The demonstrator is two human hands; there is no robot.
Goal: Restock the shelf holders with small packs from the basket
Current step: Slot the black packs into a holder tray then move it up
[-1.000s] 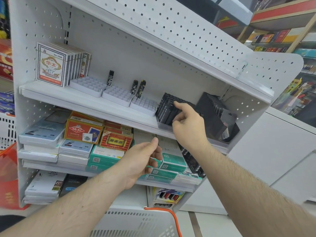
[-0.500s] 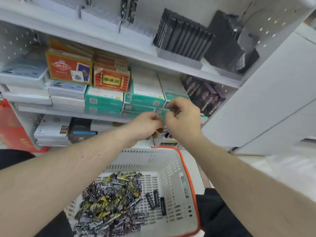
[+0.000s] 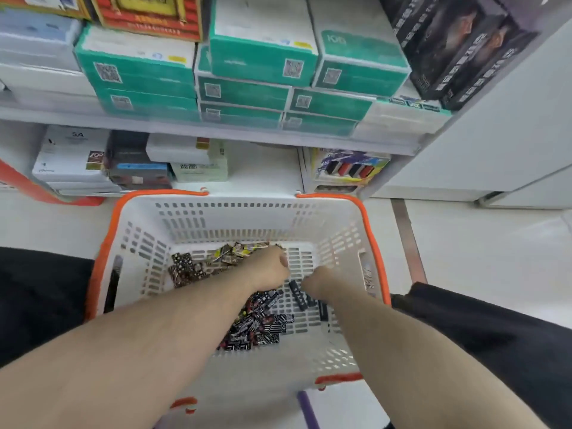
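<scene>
Both forearms reach down into the white basket [image 3: 145,252] with the orange rim, which stands on the floor in front of the shelving. The left hand [image 3: 267,269] is low over the far middle of the basket floor, knuckles up and fingers curled under; whether they already pinch a pack cannot be told, since the fingertips are hidden. The right hand [image 3: 320,284] is just beside it, toward the basket's right wall, also curled downward over a few dark loose packs [image 3: 295,291], and its hold cannot be told either. The small packs [image 3: 257,323], black with patterned print, lie in a loose heap across the middle of the basket floor, partly under the left forearm, with more toward the far left. The step in hand appears to be gathering packs. To do it well, it seems best to take a few at once, all lying the same way, so they slide into the holders without sorting later, and to lift clear of the slotted walls so none snag or spill. Beyond the basket stand the shelf's lower tiers, stacked with teal boxes [image 3: 263,60] and dark cartons [image 3: 458,51]; the holders themselves are out of view.
</scene>
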